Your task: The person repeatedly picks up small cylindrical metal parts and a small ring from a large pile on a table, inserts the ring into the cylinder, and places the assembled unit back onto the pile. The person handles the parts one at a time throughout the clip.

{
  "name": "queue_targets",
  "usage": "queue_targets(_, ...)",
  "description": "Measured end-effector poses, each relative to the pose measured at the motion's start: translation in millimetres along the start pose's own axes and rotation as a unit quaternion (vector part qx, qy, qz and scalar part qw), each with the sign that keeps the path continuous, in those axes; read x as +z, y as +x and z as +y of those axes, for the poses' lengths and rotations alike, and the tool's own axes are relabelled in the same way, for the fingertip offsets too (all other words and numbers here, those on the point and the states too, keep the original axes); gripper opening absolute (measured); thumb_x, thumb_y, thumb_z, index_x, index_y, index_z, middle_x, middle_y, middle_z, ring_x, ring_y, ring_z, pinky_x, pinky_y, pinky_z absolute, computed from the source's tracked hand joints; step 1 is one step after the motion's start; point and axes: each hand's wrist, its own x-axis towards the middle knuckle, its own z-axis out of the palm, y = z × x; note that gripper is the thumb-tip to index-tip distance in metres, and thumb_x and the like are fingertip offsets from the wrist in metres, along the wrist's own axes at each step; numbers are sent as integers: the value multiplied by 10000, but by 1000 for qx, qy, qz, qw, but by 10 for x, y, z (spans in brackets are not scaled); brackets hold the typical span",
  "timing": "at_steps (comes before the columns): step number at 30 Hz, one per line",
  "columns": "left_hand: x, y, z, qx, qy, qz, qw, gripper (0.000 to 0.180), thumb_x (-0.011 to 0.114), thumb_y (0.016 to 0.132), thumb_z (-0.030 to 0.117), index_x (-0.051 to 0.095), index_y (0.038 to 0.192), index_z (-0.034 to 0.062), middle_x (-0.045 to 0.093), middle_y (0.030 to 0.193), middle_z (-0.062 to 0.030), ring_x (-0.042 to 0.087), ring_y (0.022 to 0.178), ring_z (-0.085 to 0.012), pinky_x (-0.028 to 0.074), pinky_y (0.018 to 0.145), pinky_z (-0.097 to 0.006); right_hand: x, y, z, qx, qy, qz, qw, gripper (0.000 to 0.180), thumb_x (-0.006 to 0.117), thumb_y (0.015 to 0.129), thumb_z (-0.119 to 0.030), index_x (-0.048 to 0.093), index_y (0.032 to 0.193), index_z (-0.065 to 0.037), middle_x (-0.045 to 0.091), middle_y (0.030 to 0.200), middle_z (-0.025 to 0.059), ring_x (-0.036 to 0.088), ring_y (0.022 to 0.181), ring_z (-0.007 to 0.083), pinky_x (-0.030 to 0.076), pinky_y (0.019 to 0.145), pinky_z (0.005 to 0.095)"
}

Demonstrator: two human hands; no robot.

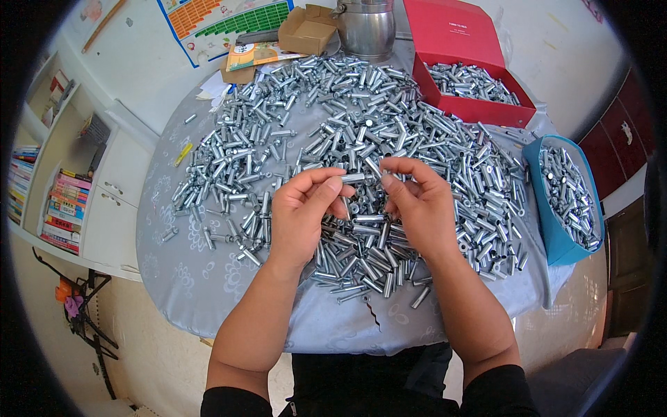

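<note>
Head view from where I'm watching: left hand (302, 208) and right hand (415, 201) pinch one short silver metal sleeve (353, 178) between fingertips, held above the heap of silvery metal sleeves and bolts (389, 139). Can't tell if it's one piece or two. Bare grey tablecloth (201, 278) only near the front edge; red cardboard box (479, 108) and blue bin (556, 236) crowd the right.
</note>
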Motion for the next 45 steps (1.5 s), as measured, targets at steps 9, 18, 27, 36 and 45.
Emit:
queue_targets(9, -1, 6, -4, -4, 35, -39, 999, 180, 588, 920, 93, 613, 1069, -4, 688, 890, -106, 603, 661, -100, 510, 605, -236, -9, -8, 47, -61, -62, -58, 995, 265, 674, 846, -32, 655, 1111, -37, 602, 918, 35, 525, 626, 49, 426, 550, 196)
queue_targets(18, 2, 17, -11, 16, 27, -7, 999, 183, 603, 922, 92, 616, 1079, -1, 661, 864, -59, 581, 655, -86, 492, 598, -224, -7, -2, -16, -16, -65, -1, 998, 132, 669, 861, -48, 679, 989, -16, 606, 771, -5, 507, 587, 46, 416, 530, 202)
queue_targets(27, 28, 7, -15, -2, 42, -31, 999, 177, 615, 902, 64, 629, 1065, -2, 678, 880, -77, 611, 675, -109, 518, 606, -245, 51, -45, -14, -30, -22, -19, 999, 159, 639, 899, -73, 655, 1039, 2, 616, 739, -7, 541, 621, 47, 429, 548, 192)
queue_targets(36, 14, 9, 7, 1, 18, 34, 999, 164, 615, 912, 97, 640, 1032, -12, 681, 865, -101, 594, 609, -105, 507, 566, -236, -27, 16, -62, 31, 26, -5, 999, 185, 639, 900, -92, 626, 1056, 7, 643, 773, 34, 542, 584, 56, 426, 499, 195)
queue_targets(45, 21, 5, 7, -5, 39, -4, 999, 131, 605, 897, 54, 634, 1010, -6, 686, 895, -109, 595, 632, -101, 511, 581, -242, 12, 5, -91, 8, 18, 23, 1000, 157, 637, 896, -85, 645, 1027, 2, 653, 773, 35, 544, 565, 50, 421, 482, 188)
